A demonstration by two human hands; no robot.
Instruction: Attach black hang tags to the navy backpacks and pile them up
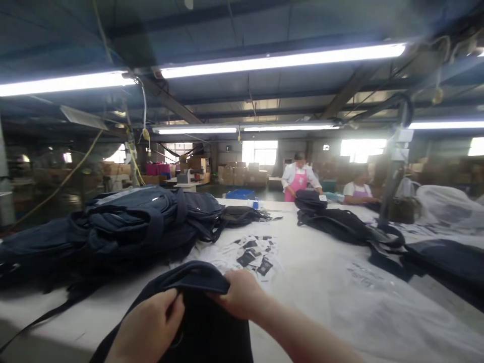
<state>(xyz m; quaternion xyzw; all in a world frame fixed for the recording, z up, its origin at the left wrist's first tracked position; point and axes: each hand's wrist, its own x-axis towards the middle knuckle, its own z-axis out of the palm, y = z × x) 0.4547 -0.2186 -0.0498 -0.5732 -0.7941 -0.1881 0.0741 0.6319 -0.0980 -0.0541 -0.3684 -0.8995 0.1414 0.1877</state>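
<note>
A dark navy backpack (215,330) lies close in front of me at the bottom of the head view, its lower part cut off by the frame. My left hand (151,322) is closed on the near edge of its top, thumb pressed against the curled fingers. On the right side, my right hand (242,295) pinches the folded navy rim of the same bag. Between the two hands the rim arches up over the dark fabric. Just beyond the bag, several small black and white tags (255,254) lie scattered on the white table (302,272).
A heap of navy backpacks (139,222) covers the table's left side. More dark bags (340,224) lie along the right, beside clear plastic sheeting (374,302). A co-worker in a pink apron (298,184) stands at the far end; another person (359,189) sits farther right. A metal post (393,171) rises at right.
</note>
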